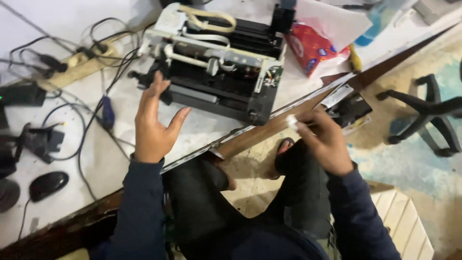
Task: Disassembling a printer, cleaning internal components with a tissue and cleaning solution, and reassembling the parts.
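Our left hand (153, 120), fingers apart, touches the printer (216, 62) near the counter's (202, 130) front edge; our right hand (323, 139) pinches a white wad (291, 122). A careless nudge could tip the printer off.

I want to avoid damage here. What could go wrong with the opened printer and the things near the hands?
1. The printer sits close to the table edge; a push from the left hand, which reaches toward it, may slide it off.
2. Its loose flat cable is exposed and could snag on fingers.
3. The right hand pinches a small white piece beyond the table edge; if that grip slips, it likely falls to the floor.
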